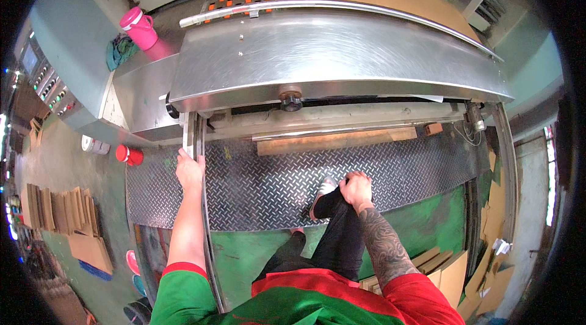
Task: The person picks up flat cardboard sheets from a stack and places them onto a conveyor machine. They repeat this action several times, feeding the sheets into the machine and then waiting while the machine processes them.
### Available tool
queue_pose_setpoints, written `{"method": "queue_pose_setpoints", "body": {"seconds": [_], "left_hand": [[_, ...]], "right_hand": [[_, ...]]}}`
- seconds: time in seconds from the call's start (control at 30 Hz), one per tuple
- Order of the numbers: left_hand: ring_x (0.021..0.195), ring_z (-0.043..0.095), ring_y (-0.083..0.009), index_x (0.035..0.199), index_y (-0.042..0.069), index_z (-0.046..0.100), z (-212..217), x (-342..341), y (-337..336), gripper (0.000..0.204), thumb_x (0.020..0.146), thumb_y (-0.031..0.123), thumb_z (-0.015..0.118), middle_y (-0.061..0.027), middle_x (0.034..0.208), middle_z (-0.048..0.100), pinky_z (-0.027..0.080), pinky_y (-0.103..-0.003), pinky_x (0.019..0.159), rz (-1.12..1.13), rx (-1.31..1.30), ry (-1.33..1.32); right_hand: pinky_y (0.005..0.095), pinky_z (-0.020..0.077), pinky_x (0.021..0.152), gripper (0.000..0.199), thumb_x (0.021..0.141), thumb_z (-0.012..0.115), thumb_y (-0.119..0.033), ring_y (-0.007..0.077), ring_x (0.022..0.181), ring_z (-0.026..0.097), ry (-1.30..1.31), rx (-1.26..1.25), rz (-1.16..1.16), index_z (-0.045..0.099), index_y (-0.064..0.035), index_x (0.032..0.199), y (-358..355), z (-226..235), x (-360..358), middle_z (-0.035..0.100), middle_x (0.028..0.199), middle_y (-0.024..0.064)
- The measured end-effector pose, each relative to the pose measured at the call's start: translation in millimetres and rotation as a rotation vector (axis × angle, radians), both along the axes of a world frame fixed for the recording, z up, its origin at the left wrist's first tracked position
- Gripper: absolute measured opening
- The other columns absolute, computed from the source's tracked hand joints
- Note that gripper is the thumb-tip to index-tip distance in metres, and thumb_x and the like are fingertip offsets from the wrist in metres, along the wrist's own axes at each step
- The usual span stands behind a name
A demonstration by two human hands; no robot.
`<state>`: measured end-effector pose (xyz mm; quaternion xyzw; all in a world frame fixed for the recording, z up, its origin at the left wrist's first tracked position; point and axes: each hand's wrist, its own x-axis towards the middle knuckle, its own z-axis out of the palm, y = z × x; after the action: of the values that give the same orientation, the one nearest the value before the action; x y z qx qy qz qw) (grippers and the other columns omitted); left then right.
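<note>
My left hand [190,170] is closed around a thin steel rail [194,136] that runs from the machine down past my left arm. My right hand [356,189] grips the black trouser cloth at my raised knee [339,215]. That leg's foot, in a grey and pink shoe [321,192], stands on the diamond-tread steel step [268,184]. Ahead lies a wide curved stainless-steel machine cover [329,50] with a round knob [291,101] at its front edge.
A pink lidded jug [140,28] and a green cloth [120,50] sit on the machine's left side. A red can [129,154] stands on the floor. Cardboard sheets [67,215] are stacked at left and cardboard scraps [482,276] at right. A wooden plank [336,140] lies under the cover.
</note>
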<state>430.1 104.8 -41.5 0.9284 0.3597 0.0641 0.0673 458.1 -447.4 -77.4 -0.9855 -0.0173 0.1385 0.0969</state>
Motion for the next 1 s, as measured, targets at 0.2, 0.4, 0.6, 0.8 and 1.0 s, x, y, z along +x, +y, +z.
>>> {"method": "queue_pose_setpoints", "body": {"seconds": [0.2,0.4,0.6,0.8,1.0], "left_hand": [[0.107,0.074,-0.0479,0.135,0.000,0.049,4.3,1.7,-2.7,0.063,0.098,0.044,0.074,-0.0284,0.119,0.070,0.060,-0.056,0.094,0.017,-0.017,0.036],[0.108,0.074,-0.0476,0.136,0.000,0.050,4.9,2.5,-3.4,0.063,0.098,0.044,0.072,-0.0290,0.121,0.069,0.060,-0.056,0.095,0.025,-0.027,0.038],[0.111,0.073,-0.0483,0.139,0.000,0.049,2.5,2.3,-1.0,0.066,0.097,0.046,0.072,-0.0288,0.124,0.069,0.060,-0.056,0.096,0.030,-0.019,0.043],[0.113,0.072,-0.0482,0.139,0.001,0.050,1.8,0.3,0.5,0.065,0.098,0.048,0.070,-0.0279,0.125,0.069,0.059,-0.056,0.098,0.013,-0.036,0.042],[0.108,0.073,-0.0475,0.135,0.001,0.050,-0.8,-0.2,2.0,0.063,0.097,0.045,0.074,-0.0279,0.122,0.070,0.060,-0.056,0.094,0.006,-0.021,-0.002]], "right_hand": [[0.0551,0.0505,0.110,0.045,0.095,0.064,-0.043,0.0375,0.125,0.069,-0.036,0.009,-0.016,0.081,-0.0026,0.105,-2.0,-1.0,-0.6,0.079,0.118,0.0177],[0.0550,0.0502,0.110,0.042,0.093,0.068,-0.043,0.0362,0.125,0.069,-0.048,-0.011,0.009,0.082,-0.0045,0.104,2.7,-2.1,1.2,0.080,0.117,0.0160],[0.0553,0.0513,0.108,0.041,0.093,0.069,-0.043,0.0368,0.123,0.069,-0.062,0.028,0.024,0.082,-0.0044,0.102,6.9,-0.9,2.3,0.080,0.115,0.0163],[0.0549,0.0516,0.107,0.042,0.093,0.066,-0.042,0.0368,0.123,0.069,-0.058,0.024,0.032,0.081,-0.0042,0.102,10.2,-1.2,3.8,0.079,0.114,0.0160],[0.0553,0.0508,0.108,0.041,0.093,0.064,-0.041,0.0372,0.123,0.069,-0.049,0.025,0.049,0.081,-0.0044,0.103,14.4,-3.8,6.5,0.079,0.115,0.0161]]}}
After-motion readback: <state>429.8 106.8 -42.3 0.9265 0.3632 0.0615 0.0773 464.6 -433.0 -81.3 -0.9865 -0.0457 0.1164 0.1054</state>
